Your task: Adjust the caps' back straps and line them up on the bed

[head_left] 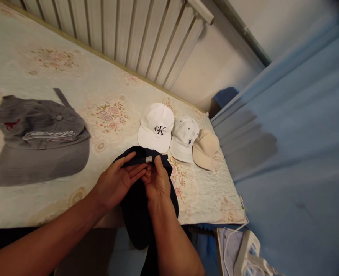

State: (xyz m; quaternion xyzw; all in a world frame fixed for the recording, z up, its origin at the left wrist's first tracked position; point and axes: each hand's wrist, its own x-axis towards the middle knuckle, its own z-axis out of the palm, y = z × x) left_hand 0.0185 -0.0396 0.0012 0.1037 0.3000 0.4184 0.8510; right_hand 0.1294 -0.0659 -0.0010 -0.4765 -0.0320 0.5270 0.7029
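Navy cap partly under hands; white device cut off below.

Dark navy cap, silver-buckled strap uppermost, over bed edge

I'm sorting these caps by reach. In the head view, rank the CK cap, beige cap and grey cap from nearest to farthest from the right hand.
From the right hand, which grips the navy cap:
1. CK cap, just ahead of it.
2. beige cap, farther right, ending the row.
3. grey cap, far left, beyond the left hand.
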